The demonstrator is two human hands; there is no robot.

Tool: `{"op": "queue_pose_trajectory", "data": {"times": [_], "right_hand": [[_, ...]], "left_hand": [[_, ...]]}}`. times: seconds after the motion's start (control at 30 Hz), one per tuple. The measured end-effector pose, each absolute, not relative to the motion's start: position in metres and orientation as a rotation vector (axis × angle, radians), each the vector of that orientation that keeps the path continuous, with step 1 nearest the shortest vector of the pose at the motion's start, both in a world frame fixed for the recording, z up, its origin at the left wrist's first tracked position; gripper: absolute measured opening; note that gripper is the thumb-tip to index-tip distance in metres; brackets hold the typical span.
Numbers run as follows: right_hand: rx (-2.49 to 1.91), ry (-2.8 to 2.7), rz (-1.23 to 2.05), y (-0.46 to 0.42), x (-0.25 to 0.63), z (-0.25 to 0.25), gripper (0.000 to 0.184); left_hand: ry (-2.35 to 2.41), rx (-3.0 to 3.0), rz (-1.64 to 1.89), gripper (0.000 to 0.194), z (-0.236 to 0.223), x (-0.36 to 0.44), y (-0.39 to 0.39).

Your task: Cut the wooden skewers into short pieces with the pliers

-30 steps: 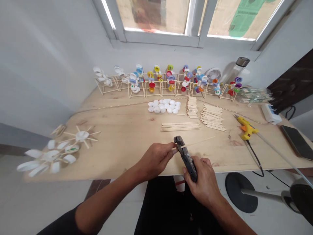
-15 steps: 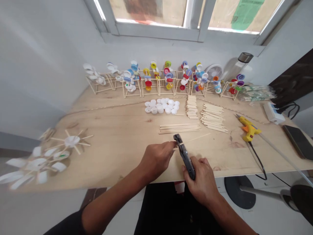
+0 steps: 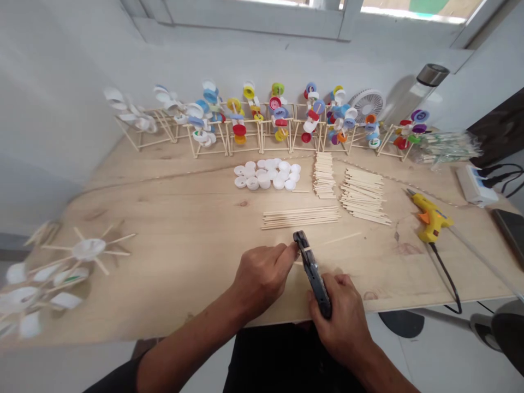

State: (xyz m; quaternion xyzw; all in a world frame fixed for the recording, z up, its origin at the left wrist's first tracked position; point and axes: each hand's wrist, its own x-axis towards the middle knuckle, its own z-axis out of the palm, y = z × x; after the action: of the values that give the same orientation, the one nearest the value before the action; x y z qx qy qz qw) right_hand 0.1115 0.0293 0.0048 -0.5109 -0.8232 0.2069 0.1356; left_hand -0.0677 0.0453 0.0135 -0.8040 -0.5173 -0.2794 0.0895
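Note:
My right hand (image 3: 339, 319) is shut around the handles of a black hand cutter (image 3: 314, 275), whose jaws point away from me. My left hand (image 3: 262, 275) pinches a thin wooden stick (image 3: 301, 252) at the jaws, and only a short end of it shows. A loose piece of wooden stick (image 3: 341, 238) lies on the plywood tabletop (image 3: 196, 218) to the right of the cutter, not touching it.
Stick models with coloured bottle caps (image 3: 278, 117) line the back. Nearby are white caps (image 3: 266, 174), stacks of wooden sticks (image 3: 362, 196), and a yellow glue gun (image 3: 430, 219) with its cord. Stick-and-white-cup wheels (image 3: 88, 250) lie at left.
The stick's long far part no longer passes through the cutter and lies separate on the board. The view has tipped downward, and the hands have barely moved.

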Motion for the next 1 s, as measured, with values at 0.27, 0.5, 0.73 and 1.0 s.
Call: {"op": "queue_pose_trajectory", "data": {"times": [0.27,0.5,0.73,1.0], "right_hand": [[-1.519,-2.347,0.555,0.03,0.112,0.003,0.01],[-1.494,-2.346,0.612,0.026,0.114,0.01,0.009],[-1.425,-2.388,0.632,0.02,0.116,0.016,0.008],[-1.412,-2.371,0.668,0.015,0.117,0.018,0.008]], "left_hand": [[-1.506,-2.282,-0.817,0.017,0.007,-0.063,0.048],[-1.586,-2.107,-0.78,0.017,0.01,-0.054,0.034],[-1.566,-2.253,-0.85,0.021,0.015,-0.061,0.027],[-1.694,-2.613,-1.032,0.018,0.028,-0.069,0.025]]}}
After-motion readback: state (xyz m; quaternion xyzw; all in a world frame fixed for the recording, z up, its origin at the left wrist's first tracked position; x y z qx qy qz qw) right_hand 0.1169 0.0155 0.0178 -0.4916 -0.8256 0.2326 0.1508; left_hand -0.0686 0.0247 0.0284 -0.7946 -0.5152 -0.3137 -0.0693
